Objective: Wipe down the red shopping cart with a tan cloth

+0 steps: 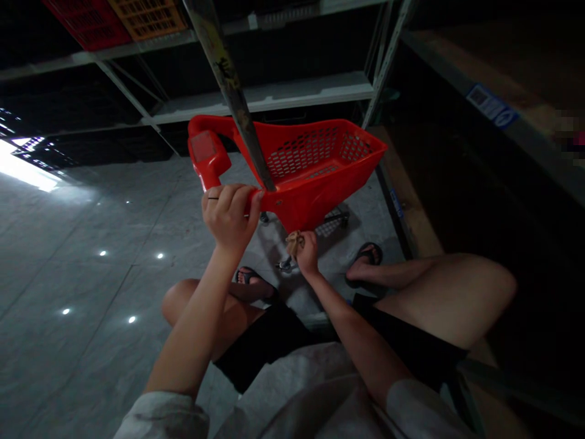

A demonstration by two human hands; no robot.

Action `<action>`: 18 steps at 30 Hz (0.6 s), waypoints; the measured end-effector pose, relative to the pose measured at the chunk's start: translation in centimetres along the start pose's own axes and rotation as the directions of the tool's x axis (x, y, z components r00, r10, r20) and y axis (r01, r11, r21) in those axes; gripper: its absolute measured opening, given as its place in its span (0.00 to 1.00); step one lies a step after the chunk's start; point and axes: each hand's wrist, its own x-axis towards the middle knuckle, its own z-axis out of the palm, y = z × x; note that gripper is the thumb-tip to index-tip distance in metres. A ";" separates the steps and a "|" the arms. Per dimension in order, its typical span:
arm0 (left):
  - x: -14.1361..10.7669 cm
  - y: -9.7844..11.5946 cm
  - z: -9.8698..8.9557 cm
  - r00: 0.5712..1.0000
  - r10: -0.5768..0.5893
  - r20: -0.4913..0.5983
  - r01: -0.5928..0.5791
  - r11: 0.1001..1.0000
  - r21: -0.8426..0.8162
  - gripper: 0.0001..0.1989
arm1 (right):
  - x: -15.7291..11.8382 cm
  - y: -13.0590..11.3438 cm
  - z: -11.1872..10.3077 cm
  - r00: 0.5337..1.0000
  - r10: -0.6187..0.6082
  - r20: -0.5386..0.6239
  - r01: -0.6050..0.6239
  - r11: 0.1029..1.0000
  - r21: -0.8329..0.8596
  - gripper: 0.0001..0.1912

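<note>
A red plastic rolling shopping basket (315,174) is tilted up in front of me, with a perforated wall and a long handle ending in a red grip (205,152). My left hand (230,216) is closed around the basket's lower edge near the handle. Under the basket's bottom corner, my right hand (307,253) pinches a crumpled tan cloth or paper wad (295,242), which touches or nearly touches the red plastic. A small caster (286,264) shows below, and the other wheels are mostly hidden.
A dented metal upright (233,91) passes just in front of the basket. White steel shelving (260,103) spans the top, with red and orange crates (146,15) above. A wooden shelf edge (402,207) runs along the right. My flip-flopped feet (365,262) rest on the polished tile floor (105,274).
</note>
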 end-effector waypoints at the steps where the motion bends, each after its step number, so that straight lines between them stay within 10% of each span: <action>1: 0.0 0.0 0.0 1.000 0.005 -0.007 -0.005 1.000 0.008 0.09 | 0.5 -1.2 0.2 0.999 0.003 -0.033 -0.003 1.000 0.009 0.04; 9: -0.3 0.2 0.1 1.000 -0.019 0.010 0.019 1.000 -0.005 0.10 | 7.8 -13.5 -0.4 0.934 -0.351 -0.063 0.354 0.934 0.047 0.13; 18: -0.2 0.6 0.2 1.000 -0.011 0.013 0.011 1.000 -0.007 0.08 | 6.6 -1.4 -1.6 0.984 -0.090 -0.151 0.076 0.992 -0.098 0.16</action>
